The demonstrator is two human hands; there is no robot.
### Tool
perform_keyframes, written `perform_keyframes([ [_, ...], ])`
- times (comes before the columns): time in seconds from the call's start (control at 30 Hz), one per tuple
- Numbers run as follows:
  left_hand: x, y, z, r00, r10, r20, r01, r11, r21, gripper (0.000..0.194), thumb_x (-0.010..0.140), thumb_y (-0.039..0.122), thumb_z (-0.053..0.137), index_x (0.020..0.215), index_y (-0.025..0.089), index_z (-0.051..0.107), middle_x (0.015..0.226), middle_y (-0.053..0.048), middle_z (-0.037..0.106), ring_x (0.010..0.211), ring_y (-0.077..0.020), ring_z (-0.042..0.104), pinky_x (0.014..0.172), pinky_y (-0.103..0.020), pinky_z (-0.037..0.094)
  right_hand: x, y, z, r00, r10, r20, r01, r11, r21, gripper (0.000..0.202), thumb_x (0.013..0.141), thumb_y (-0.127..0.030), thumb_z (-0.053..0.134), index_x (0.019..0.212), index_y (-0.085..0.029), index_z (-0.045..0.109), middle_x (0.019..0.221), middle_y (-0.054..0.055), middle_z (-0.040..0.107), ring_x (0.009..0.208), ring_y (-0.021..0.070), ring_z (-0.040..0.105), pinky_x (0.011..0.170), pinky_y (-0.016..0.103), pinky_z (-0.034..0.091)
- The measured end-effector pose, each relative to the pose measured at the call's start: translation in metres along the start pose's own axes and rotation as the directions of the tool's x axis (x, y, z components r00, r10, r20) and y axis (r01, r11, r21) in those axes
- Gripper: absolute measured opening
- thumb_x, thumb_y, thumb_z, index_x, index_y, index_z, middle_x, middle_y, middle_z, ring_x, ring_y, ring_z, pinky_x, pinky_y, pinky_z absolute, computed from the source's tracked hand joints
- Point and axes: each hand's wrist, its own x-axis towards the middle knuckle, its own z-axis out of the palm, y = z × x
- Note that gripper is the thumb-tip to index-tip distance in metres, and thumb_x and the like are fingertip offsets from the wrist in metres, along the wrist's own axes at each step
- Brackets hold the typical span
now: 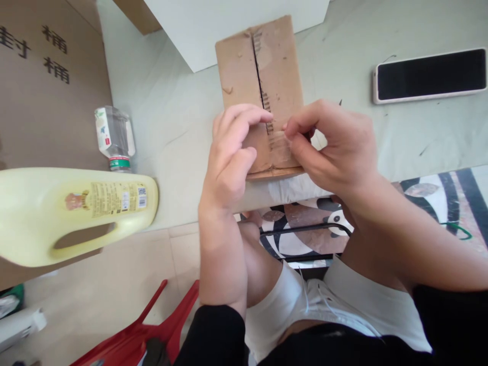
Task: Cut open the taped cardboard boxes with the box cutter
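A worn brown cardboard box (280, 66) lies on the pale tabletop, with a seam running down its top and torn, ridged edges along it. Clear tape (280, 150) covers the end of the seam nearest me. My left hand (234, 152) rests on the left side of the box, its fingers curved and apart, with nothing held. My right hand (331, 145) is over the box's right edge, thumb and forefinger pinched together near the tape. What sits between those fingertips is too small to make out.
At left, a pale yellow jug (46, 203) lies beside a clear bottle (116, 132) and a large carton (57, 112). A phone (430, 76) lies at right. A white box (236, 15) stands behind; a red chair (152, 330) is below left.
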Motion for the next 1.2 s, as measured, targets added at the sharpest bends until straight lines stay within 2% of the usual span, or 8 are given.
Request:
perform_keyframes([
  [0.13, 0.002, -0.003, 0.002, 0.996, 0.089, 0.010, -0.089, 0.995, -0.036, 0.034, 0.097, 0.048, 0.048, 0.120, 0.030, 0.067, 0.110, -0.006, 0.067, 0.110, -0.0259, 0.058, 0.103, -0.044, 0.044, -0.001, 0.000, 0.002, 1.000, 0.018, -0.020, -0.018, 1.000, -0.007, 0.009, 0.091, -0.019, 0.055, 0.085, -0.025, 0.059, 0.074, -0.003, 0.064, 0.063, 0.0117, 0.058, 0.060, 0.027, 0.050],
  [0.3, 0.000, -0.002, 0.007, 0.998, -0.029, -0.049, 0.026, 0.998, -0.057, 0.035, 0.091, 0.054, 0.064, 0.113, 0.028, 0.065, 0.107, -0.005, 0.066, 0.110, -0.0245, 0.061, 0.101, -0.042, 0.047, -0.001, -0.002, 0.002, 1.000, -0.018, -0.023, 0.018, 1.000, 0.010, 0.017, 0.085, -0.009, 0.054, 0.085, -0.025, 0.058, 0.076, -0.004, 0.065, 0.067, 0.0130, 0.061, 0.064, 0.029, 0.051],
  [0.47, 0.000, -0.001, 0.006, 0.999, -0.040, -0.023, 0.039, 0.999, -0.026, 0.036, 0.093, 0.057, 0.060, 0.113, 0.027, 0.065, 0.109, -0.004, 0.067, 0.115, -0.0246, 0.058, 0.104, -0.042, 0.046, -0.001, -0.003, 0.002, 1.000, 0.006, -0.008, -0.006, 1.000, 0.009, 0.020, 0.084, -0.007, 0.055, 0.085, -0.026, 0.058, 0.077, -0.005, 0.066, 0.069, 0.0135, 0.063, 0.066, 0.029, 0.052],
  [0.6, 0.001, -0.005, 0.005, 0.999, 0.020, -0.032, -0.023, 0.996, -0.091, 0.032, 0.099, 0.052, 0.050, 0.114, 0.031, 0.068, 0.107, -0.003, 0.069, 0.111, -0.0231, 0.060, 0.099, -0.041, 0.050, -0.002, -0.003, 0.002, 1.000, 0.006, -0.018, -0.005, 1.000, 0.015, 0.017, 0.086, -0.009, 0.054, 0.087, -0.026, 0.059, 0.079, -0.004, 0.066, 0.070, 0.0136, 0.062, 0.066, 0.029, 0.052],
  [0.83, 0.000, -0.006, 0.006, 0.998, 0.035, -0.049, -0.040, 0.994, -0.104, 0.025, 0.099, 0.042, 0.055, 0.116, 0.031, 0.068, 0.107, -0.005, 0.066, 0.106, -0.0212, 0.062, 0.098, -0.040, 0.053, -0.004, -0.002, 0.003, 0.999, 0.034, -0.003, -0.034, 0.999, 0.013, 0.012, 0.092, -0.015, 0.054, 0.090, -0.025, 0.061, 0.083, -0.002, 0.068, 0.072, 0.0146, 0.064, 0.071, 0.031, 0.057],
  [0.93, -0.001, -0.004, 0.007, 0.998, -0.025, -0.052, 0.019, 0.994, -0.108, 0.026, 0.097, 0.047, 0.057, 0.115, 0.032, 0.067, 0.106, -0.005, 0.065, 0.102, -0.0216, 0.063, 0.096, -0.041, 0.054, -0.004, -0.002, 0.003, 0.999, 0.033, -0.008, -0.033, 0.999, -0.001, 0.013, 0.090, -0.014, 0.054, 0.090, -0.025, 0.061, 0.083, -0.002, 0.069, 0.071, 0.0147, 0.063, 0.069, 0.031, 0.056],
  [1.07, -0.002, 0.002, 0.010, 0.990, -0.113, -0.080, 0.106, 0.991, -0.086, 0.029, 0.094, 0.053, 0.059, 0.112, 0.030, 0.065, 0.100, -0.005, 0.065, 0.107, -0.0243, 0.064, 0.101, -0.044, 0.051, -0.004, 0.000, 0.004, 1.000, 0.023, -0.013, -0.024, 1.000, -0.009, 0.012, 0.089, -0.016, 0.054, 0.090, -0.025, 0.061, 0.083, -0.002, 0.069, 0.070, 0.0147, 0.062, 0.066, 0.030, 0.055],
  [1.2, -0.002, 0.006, 0.011, 0.989, -0.117, -0.091, 0.112, 0.992, -0.061, 0.031, 0.093, 0.054, 0.060, 0.114, 0.031, 0.063, 0.096, -0.004, 0.066, 0.108, -0.0251, 0.064, 0.105, -0.046, 0.050, -0.005, 0.001, 0.004, 0.998, 0.067, 0.005, -0.066, 0.998, -0.021, 0.010, 0.092, -0.020, 0.054, 0.091, -0.027, 0.061, 0.087, -0.001, 0.071, 0.074, 0.0158, 0.064, 0.069, 0.032, 0.058],
])
